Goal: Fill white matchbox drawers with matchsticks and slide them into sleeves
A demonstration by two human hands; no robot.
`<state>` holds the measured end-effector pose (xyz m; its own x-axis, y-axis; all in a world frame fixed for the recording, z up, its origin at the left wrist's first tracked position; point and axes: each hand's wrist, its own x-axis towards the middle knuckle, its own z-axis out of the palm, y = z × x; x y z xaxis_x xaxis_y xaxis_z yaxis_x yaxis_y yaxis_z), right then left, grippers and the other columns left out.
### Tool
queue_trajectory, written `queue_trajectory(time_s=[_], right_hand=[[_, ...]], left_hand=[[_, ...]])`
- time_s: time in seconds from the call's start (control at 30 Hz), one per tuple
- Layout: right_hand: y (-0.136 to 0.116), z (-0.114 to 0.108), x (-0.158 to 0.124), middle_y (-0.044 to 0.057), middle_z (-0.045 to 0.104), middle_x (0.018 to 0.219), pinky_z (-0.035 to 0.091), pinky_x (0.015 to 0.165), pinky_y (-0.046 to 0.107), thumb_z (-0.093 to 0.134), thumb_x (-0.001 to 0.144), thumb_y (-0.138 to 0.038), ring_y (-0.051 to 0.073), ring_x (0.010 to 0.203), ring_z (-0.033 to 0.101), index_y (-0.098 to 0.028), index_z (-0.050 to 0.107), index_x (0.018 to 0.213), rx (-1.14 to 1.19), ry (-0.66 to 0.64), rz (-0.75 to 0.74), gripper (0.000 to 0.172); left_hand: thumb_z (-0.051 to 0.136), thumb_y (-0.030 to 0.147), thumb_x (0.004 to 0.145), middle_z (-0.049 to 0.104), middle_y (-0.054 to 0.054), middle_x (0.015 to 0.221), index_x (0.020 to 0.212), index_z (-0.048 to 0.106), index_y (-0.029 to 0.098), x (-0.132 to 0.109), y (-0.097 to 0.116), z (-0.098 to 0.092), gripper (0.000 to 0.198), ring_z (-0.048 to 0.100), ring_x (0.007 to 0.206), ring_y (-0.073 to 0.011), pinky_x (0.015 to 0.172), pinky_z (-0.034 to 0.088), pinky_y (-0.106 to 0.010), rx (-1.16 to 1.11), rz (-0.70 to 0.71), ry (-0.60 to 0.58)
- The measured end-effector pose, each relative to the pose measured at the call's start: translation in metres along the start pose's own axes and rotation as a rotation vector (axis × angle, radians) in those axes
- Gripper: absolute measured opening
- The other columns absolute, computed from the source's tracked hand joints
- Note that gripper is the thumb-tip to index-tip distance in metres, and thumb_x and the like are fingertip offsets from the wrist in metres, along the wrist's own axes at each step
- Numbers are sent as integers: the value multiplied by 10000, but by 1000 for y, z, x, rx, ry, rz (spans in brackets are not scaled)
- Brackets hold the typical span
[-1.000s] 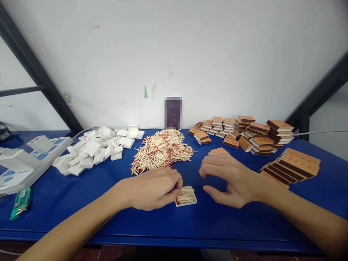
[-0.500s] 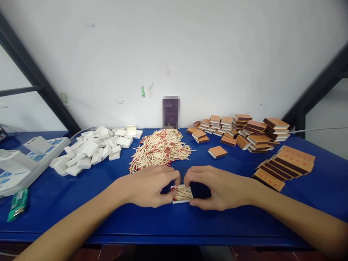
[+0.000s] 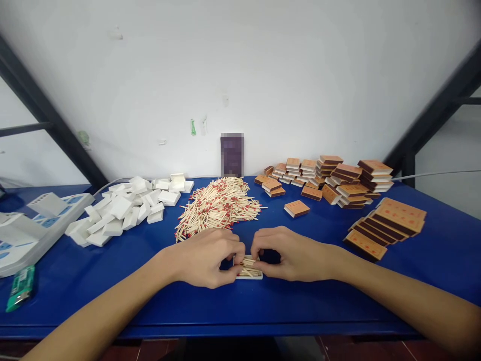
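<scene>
A small white matchbox tray [image 3: 250, 277] sits on the blue table in front of me, filled with red-tipped matches [image 3: 248, 269]. My left hand [image 3: 212, 258] curls around the tray's left end, thumb at the front and fingers behind, closed on it. From the right, my right hand [image 3: 291, 254] reaches over the tray. Its thumb and bent fingers close in on the matches inside; the fingertips are partly hidden. Just beyond my hands lies a big heap of loose matches [image 3: 221, 203].
White empty trays [image 3: 122, 205] are piled at the left, beside a white power strip [image 3: 48, 220] and a green packet [image 3: 20, 288]. Orange matchbox sleeves [image 3: 349, 190] stand stacked at the back right. A leaning row of orange matchboxes [image 3: 398, 218] is nearer. One single box [image 3: 296, 208] lies apart.
My right hand has moved left from the tray's right end to over the matches, its thumb and fingers closer together. My left hand stays at the tray. The view has shifted slightly.
</scene>
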<state>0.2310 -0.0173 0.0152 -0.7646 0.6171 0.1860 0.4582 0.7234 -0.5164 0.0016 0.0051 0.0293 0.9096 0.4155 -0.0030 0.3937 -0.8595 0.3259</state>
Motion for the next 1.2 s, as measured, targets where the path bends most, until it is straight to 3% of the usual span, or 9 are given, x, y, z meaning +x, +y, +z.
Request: queue_trajectory(time_s=[0.23, 0.53, 0.67, 0.9, 1.1, 1.2], right_hand=[[3, 2, 1, -21, 614, 734, 410, 618, 230, 634, 828, -196, 108, 647, 537, -174, 642, 818, -4, 52, 85, 25], [-2, 3, 2, 32, 636, 949, 484, 727, 252, 666, 834, -219, 123, 783, 595, -168, 653, 750, 116, 112, 128, 99], [-2, -1, 2, 22, 658, 902, 490, 758, 268, 664, 840, -230, 136, 803, 610, -178, 676, 805, 136, 58, 100, 64], [4, -1, 3, 1, 670, 778, 469, 627, 236, 619, 811, -157, 115, 663, 572, -167, 659, 838, 170, 26, 146, 49], [5, -4, 2, -5, 650, 761, 460, 588, 221, 605, 863, -220, 105, 639, 556, -160, 669, 890, 244, -4, 173, 92], [7, -10, 1, 8, 666, 819, 484, 642, 235, 612, 880, -281, 118, 702, 585, -158, 672, 931, 288, -63, 154, 146]], left_hand=[[712, 410, 787, 556, -5, 928, 832, 608, 192, -1, 4, 1, 246, 552, 829, -161, 736, 413, -287, 28, -23, 64], [599, 338, 916, 576, -21, 942, 924, 603, 195, 1, 1, 3, 143, 555, 857, -160, 746, 412, -271, 68, 34, 62], [591, 342, 919, 580, -21, 938, 990, 609, 206, 1, 0, 3, 155, 557, 845, -160, 735, 411, -274, 84, 38, 79], [629, 346, 888, 605, -22, 940, 1030, 618, 211, 1, -4, 5, 197, 578, 853, -169, 753, 418, -283, 80, 46, 85], [659, 351, 864, 618, -17, 934, 1028, 613, 206, 2, -7, 4, 223, 583, 853, -171, 770, 422, -292, 55, 45, 87], [657, 338, 867, 618, -12, 942, 1027, 611, 206, 2, -7, 3, 212, 583, 855, -163, 777, 423, -289, 37, 45, 78]])
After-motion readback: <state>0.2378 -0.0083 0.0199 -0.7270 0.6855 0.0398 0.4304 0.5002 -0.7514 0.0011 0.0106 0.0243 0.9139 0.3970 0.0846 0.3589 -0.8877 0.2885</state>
